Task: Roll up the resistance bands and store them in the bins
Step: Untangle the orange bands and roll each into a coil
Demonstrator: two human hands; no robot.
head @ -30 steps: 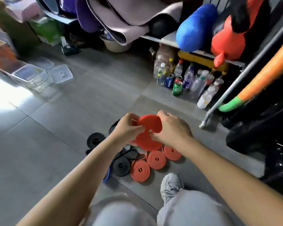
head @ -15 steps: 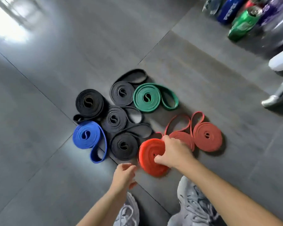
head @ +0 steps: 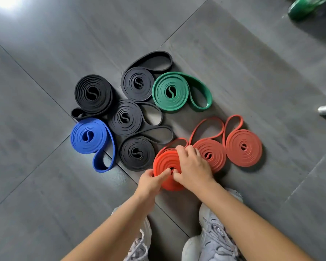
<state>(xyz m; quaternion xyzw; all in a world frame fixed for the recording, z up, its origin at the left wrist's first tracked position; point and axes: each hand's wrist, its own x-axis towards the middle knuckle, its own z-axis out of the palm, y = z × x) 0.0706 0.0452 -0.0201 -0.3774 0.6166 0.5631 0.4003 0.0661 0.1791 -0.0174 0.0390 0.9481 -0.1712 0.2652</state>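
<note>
Up has come the left hand (head: 151, 180). A moment ago it hung below the roll, and now it holds it too. The bright orange rolled rubber band (head: 166, 162) stood more on its edge before and now lies almost flat, low in the middle of the frame. The left hand pinches its near edge, with one finger reaching to the middle hole. The right hand (head: 191, 166) lies over the top, fingers curled round the far edge and thumb by the hole. Just to the right lie two dull red rolled rubber bands (head: 212, 155) (head: 244, 147), touching each other. To the left, four black rolled rubber bands (head: 136, 152) (head: 125, 117) (head: 93, 94) (head: 137, 83) sit packed close, with a blue rolled rubber band (head: 88, 136) at the far left and a green rolled rubber band (head: 170, 91) above. All rest on a dark grey tiled floor (head: 45, 53) with thin lines between the tiles. White light shines at the upper left (head: 6, 0). Two pale grey lace-up shoes (head: 215, 232) (head: 139, 242) stand at the bottom. A green can (head: 305, 6) lies blurry at the upper right.
</note>
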